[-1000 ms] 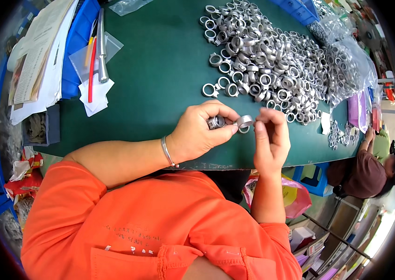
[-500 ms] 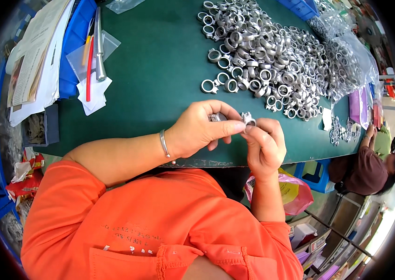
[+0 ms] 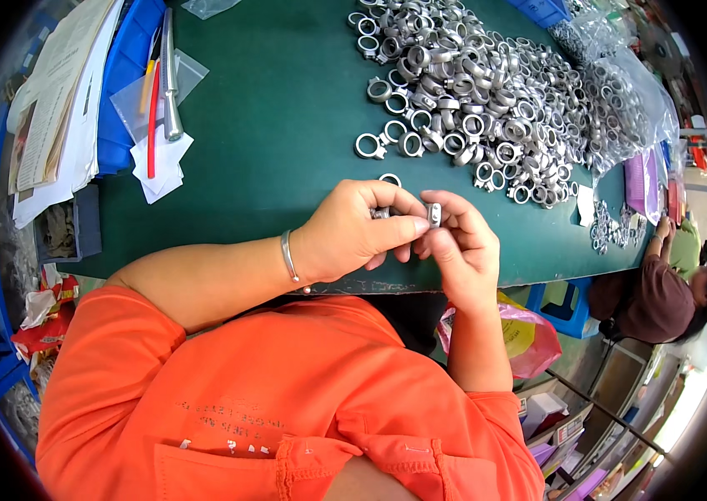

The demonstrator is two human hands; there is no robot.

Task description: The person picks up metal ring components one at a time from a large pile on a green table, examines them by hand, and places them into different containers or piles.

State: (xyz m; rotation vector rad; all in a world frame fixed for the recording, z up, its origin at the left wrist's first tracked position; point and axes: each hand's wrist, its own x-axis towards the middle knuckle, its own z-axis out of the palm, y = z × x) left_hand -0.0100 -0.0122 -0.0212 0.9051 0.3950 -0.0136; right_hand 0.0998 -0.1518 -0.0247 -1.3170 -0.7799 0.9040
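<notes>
Between my two hands, just above the near edge of the green table (image 3: pixel 262 179), a small grey metal ring (image 3: pixel 434 215) is turned edge-on, with small bumps along its side. My left hand (image 3: pixel 358 230) pinches it from the left with thumb and forefinger; more grey metal (image 3: pixel 380 213) shows inside its curled fingers, partly hidden. Thumb and fingertips of my right hand (image 3: pixel 466 250) close on the ring from the right. Just beyond my left hand lies a single loose ring (image 3: pixel 389 179), partly covered by the fingers. A large heap of similar rings (image 3: pixel 470 92) spreads farther off.
On the left sit a blue tray (image 3: pixel 124 92) with papers (image 3: pixel 57 108), a metal rod (image 3: pixel 170 79) and a red stick (image 3: pixel 151 125). Clear plastic bags (image 3: pixel 621 100) of rings and a purple basket (image 3: pixel 641 188) stand right. A co-worker (image 3: pixel 654 292) sits at the far right.
The ring in my fingers has turned edge-on and shifted slightly left, my right hand moving with it. A loose ring now shows on the table just past my left hand.
</notes>
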